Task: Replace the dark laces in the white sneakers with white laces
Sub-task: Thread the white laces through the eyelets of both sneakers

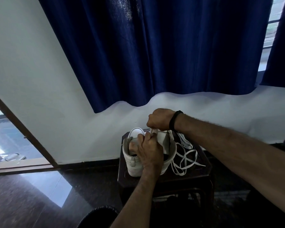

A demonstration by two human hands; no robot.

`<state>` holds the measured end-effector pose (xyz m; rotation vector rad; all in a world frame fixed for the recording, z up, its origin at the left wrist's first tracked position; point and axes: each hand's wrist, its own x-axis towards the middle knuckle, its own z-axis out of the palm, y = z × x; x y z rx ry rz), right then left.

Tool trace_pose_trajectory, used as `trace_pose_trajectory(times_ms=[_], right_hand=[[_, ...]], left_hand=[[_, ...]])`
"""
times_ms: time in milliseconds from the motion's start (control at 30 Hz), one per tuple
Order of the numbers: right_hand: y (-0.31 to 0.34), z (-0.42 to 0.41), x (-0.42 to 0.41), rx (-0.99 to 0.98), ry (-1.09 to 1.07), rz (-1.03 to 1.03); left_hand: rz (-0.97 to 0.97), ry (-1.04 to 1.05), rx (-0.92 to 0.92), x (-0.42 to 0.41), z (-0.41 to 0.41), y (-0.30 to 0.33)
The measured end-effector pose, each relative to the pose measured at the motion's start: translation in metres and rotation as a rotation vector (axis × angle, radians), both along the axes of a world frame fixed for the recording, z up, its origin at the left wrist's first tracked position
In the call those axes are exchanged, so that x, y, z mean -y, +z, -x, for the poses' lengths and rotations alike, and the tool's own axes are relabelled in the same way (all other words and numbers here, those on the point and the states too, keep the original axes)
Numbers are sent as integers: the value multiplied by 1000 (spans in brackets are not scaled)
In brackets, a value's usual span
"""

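Two white sneakers stand side by side on a small dark wooden table (202,171), heels toward me. My left hand (146,148) lies over the left sneaker (132,163) and the gap between the shoes, fingers curled on the upper and a white strip. My right hand (160,120), with a black wristband, hovers above the right sneaker (170,151) and pinches a flat white lace end near the tongue. Loose white laces (185,157) lie tangled on the table to the right of the shoes. No dark lace is plainly visible.
A white wall and a dark blue curtain (155,46) rise behind the table. An open doorway (10,142) is at the left. A dark round object (99,216) sits on the glossy dark floor near me.
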<state>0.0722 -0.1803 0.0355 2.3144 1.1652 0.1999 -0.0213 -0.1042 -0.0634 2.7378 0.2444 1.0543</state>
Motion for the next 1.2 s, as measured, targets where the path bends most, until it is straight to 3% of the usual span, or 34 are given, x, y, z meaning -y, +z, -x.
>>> trace_pose_trajectory(times_ms=[133,300,433,667,867,1200], right_hand=[[0,-6,4,-143,-60,-100],[-15,-22,13,-463,-178,-575],[-27,-26,13,-582,-157,-632],[-30,-30,5,-575,-137,-734],[-45,-32,-4,-538,-133,-693],[-68,-22,4,-597,-289,-985]], left_hand=[[31,-16,4,-2,-3,-5],[84,-21,36,-5,-3,-5],[215,-52,66,-11,-8,-16],[377,-214,-31,-26,-18,-23],[284,-151,-141,-26,-18,-15],[308,-107,-216,-24,-18,-9]])
